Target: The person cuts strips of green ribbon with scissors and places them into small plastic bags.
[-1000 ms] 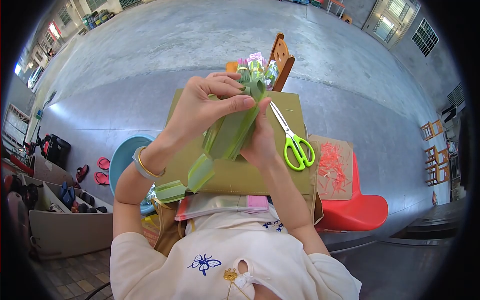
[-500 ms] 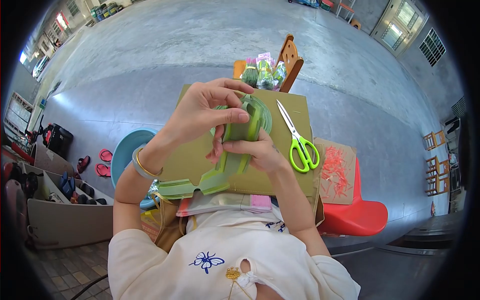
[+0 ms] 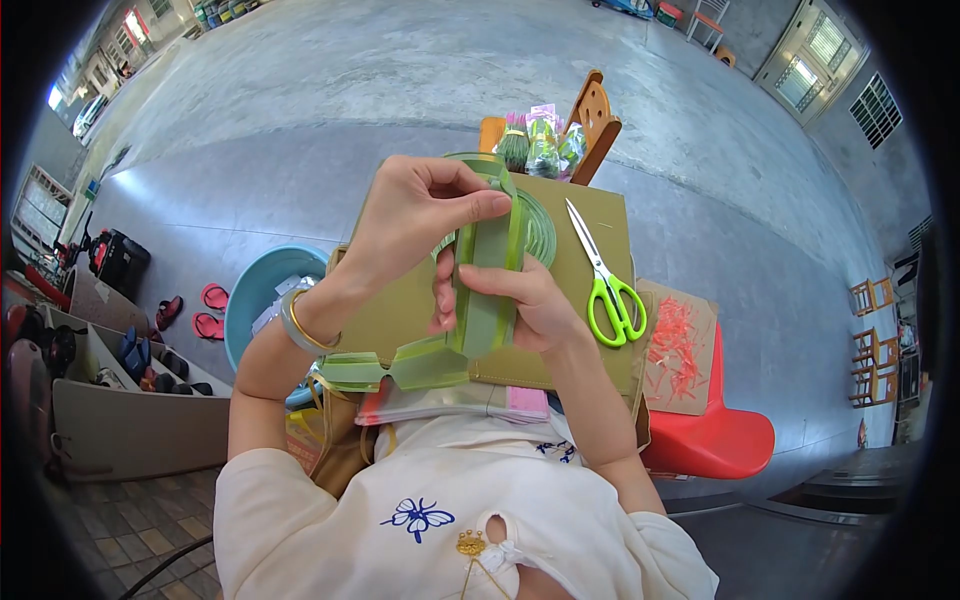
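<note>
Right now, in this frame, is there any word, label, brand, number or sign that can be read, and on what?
None can be read.
Blue marks on the white shirt: too small to read.
Pink labels on the packets: blurred.
Green ribbon held by the left hand and right hand: no print shows.

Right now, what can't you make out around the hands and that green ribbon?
- Ribbon roll: head view, mostly behind the folded green ribbon and left hand.
- Bundles on the wooden chair: head view, too small to identify.
- Blue basin contents: head view, partly behind the left forearm.
</note>
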Action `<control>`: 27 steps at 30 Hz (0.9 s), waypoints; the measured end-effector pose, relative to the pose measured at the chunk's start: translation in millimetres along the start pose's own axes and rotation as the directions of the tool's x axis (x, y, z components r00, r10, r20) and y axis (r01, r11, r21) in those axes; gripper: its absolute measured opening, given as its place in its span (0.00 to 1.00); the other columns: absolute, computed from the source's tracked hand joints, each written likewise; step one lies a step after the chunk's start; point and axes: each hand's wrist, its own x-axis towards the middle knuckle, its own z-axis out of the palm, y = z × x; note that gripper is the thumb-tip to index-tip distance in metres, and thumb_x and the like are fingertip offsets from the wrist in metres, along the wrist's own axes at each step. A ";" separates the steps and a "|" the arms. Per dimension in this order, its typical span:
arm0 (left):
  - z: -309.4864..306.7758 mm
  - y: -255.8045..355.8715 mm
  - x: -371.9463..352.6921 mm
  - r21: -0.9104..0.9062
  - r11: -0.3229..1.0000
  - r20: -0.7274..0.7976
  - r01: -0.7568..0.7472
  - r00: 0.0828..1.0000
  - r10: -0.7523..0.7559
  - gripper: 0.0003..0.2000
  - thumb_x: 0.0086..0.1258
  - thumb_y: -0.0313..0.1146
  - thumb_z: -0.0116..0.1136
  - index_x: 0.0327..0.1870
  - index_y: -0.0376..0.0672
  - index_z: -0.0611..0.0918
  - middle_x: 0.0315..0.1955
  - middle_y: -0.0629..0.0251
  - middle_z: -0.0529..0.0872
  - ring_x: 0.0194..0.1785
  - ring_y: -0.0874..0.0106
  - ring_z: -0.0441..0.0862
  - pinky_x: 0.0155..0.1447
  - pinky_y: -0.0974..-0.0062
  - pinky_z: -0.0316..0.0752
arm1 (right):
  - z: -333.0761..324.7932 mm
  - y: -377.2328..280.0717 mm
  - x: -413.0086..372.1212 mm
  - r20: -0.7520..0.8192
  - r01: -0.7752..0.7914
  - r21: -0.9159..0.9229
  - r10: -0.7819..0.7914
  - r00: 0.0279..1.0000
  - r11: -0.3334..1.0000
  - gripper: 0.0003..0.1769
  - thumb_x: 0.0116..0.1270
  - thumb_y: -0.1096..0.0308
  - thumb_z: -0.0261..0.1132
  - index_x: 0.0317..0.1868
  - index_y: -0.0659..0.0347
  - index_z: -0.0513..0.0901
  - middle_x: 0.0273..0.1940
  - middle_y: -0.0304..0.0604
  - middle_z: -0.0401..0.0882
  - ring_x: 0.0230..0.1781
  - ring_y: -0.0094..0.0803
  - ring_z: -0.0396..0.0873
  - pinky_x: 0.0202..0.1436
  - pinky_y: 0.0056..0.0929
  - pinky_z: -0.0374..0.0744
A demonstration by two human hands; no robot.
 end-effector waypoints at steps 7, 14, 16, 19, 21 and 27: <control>0.1 -16.4 -16.1 -0.217 0.874 0.543 0.435 0.798 -0.262 0.26 0.61 0.48 0.63 0.51 0.35 0.75 0.36 0.61 0.84 0.40 0.76 0.80 0.46 0.78 0.73 | -15.9 -34.9 -0.7 -0.089 0.516 0.237 -0.511 0.855 0.823 0.10 0.74 0.62 0.46 0.40 0.57 0.71 0.30 0.36 0.71 0.30 0.28 0.70 0.45 0.35 0.73; -48.1 -37.1 -28.9 -0.019 0.832 0.755 0.554 0.553 -0.352 0.16 0.62 0.29 0.61 0.48 0.31 0.76 0.35 0.55 0.85 0.37 0.67 0.85 0.43 0.78 0.80 | -59.1 -76.2 -49.5 -0.196 0.678 0.200 -0.649 0.735 0.708 0.10 0.75 0.65 0.43 0.40 0.56 0.71 0.33 0.35 0.70 0.33 0.27 0.69 0.49 0.32 0.71; -51.9 -26.4 -30.8 0.017 0.870 0.748 0.492 0.572 -0.337 0.13 0.61 0.27 0.62 0.44 0.30 0.78 0.35 0.55 0.85 0.36 0.66 0.85 0.42 0.78 0.80 | -62.1 -79.8 -56.5 -0.272 0.702 0.202 -0.649 0.710 0.683 0.09 0.74 0.66 0.43 0.40 0.56 0.71 0.33 0.36 0.70 0.32 0.27 0.68 0.47 0.31 0.71; -54.7 4.4 -36.0 0.208 0.907 0.677 0.366 0.615 -0.404 0.08 0.60 0.28 0.63 0.36 0.32 0.82 0.36 0.56 0.85 0.35 0.69 0.84 0.40 0.80 0.77 | -65.6 -80.2 -57.5 -0.299 0.718 0.104 -0.667 0.682 0.688 0.09 0.74 0.66 0.44 0.40 0.57 0.71 0.33 0.37 0.70 0.30 0.28 0.67 0.44 0.30 0.71; -52.8 23.3 -46.3 0.461 0.866 0.499 0.193 0.751 -0.433 0.07 0.60 0.30 0.63 0.32 0.35 0.84 0.37 0.59 0.86 0.36 0.75 0.81 0.41 0.82 0.73 | -77.5 -75.7 -56.1 -0.331 0.711 0.144 -0.644 0.690 0.688 0.10 0.74 0.65 0.44 0.40 0.57 0.71 0.33 0.38 0.71 0.29 0.28 0.66 0.43 0.31 0.70; -16.6 44.9 -25.9 0.048 0.912 0.464 -0.407 0.818 0.341 0.09 0.52 0.27 0.68 0.35 0.36 0.86 0.63 0.47 0.67 0.66 0.60 0.66 0.64 0.66 0.61 | -63.9 -42.2 -20.9 -0.399 0.620 -0.030 -0.578 0.712 0.784 0.16 0.73 0.55 0.45 0.43 0.58 0.71 0.35 0.41 0.73 0.32 0.28 0.70 0.41 0.33 0.72</control>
